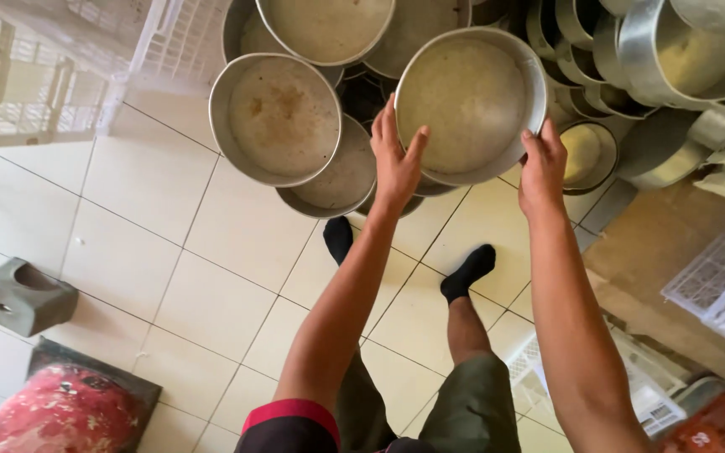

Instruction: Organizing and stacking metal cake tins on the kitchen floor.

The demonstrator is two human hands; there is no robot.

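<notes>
upper pans cut off by top edge, red mat cropped

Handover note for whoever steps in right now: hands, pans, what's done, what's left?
Left hand: gripping the left rim of the round pan, fingers over the edge.
Right hand: gripping the right rim of the same pan.
Pan: held up over the pan pile on the tiled floor; its inside looks coated with pale residue.
Done: one pan is in both hands.
Left: the held pan is not set down; many similar pans sit stacked ahead and to the right.
Person stands in socks at the pile.
</notes>
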